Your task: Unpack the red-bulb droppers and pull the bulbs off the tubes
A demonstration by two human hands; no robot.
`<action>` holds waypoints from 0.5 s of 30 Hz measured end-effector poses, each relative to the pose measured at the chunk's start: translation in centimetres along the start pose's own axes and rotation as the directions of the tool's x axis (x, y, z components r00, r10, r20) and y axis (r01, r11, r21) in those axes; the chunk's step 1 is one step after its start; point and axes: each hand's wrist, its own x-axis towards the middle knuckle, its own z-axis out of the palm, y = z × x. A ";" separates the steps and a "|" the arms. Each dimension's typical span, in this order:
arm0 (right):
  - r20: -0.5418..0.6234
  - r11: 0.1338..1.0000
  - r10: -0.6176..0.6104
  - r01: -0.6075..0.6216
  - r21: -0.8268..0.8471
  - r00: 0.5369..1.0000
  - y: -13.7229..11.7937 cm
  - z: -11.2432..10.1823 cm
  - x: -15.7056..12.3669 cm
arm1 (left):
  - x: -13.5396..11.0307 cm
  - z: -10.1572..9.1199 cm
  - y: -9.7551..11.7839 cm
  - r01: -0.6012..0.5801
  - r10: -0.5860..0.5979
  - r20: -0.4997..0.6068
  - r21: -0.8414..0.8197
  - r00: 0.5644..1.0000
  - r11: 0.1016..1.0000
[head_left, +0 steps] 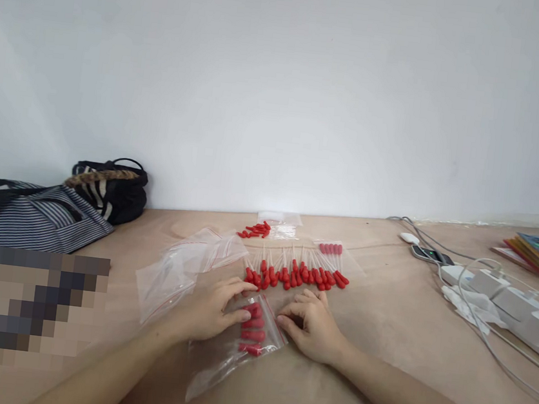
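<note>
**Op:** Logging this one fast. I see both bare hands down on the tan wooden tabletop [383, 319], one on each side of a small clear plastic zip bag with red dropper bulbs inside [247, 339].

**Checker:** Which way does the bag run?

**Op:** Long axis goes from the far end, between the fingertips, back toward the body and a bit to the left. The red bulbs sit stacked in the far half; the near half looks like empty clear film.

**Checker:** Left hand?

**Op:** Left hand [211, 312] lies flat and loosely spread on the bag's left edge, fingers pointing right, tips touching the film beside the bulbs. Pressing, not gripping, as far as I can tell.

**Checker:** Right?

**Op:** Right hand [313, 327] is curled narrow, fingertips at the bag's right edge near the zip end. I can't tell if it pinches the film or just rests against it.

**Checker:** Nearer hand?

**Op:** Both touch or nearly touch; I'd judge the left has more contact.

**Checker:** Anything else?

**Op:** Just beyond the hands, a row of glass droppers with red rubber bulbs [295, 273]. A loose heap of clear empty zip bags [184, 270] lies to the left of it, and a small pile of loose red bulbs [255, 229] farther back.
</note>
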 end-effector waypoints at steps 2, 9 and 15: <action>0.013 0.998 0.055 -0.055 -0.013 0.998 -0.3 0.2 -0.1 | -0.1 0.5 1.0 -0.036 0.036 -0.010 0.009 0.999 0.999; 0.134 0.995 0.034 -0.046 0.087 0.990 0.2 0.3 -0.2 | 1.0 1.9 3.0 -0.172 0.170 0.059 0.025 0.984 0.985; 0.105 0.990 0.011 -0.025 0.140 0.994 1.5 -0.2 -0.3 | 1.9 1.6 3.4 -0.173 0.156 0.200 0.070 0.967 0.983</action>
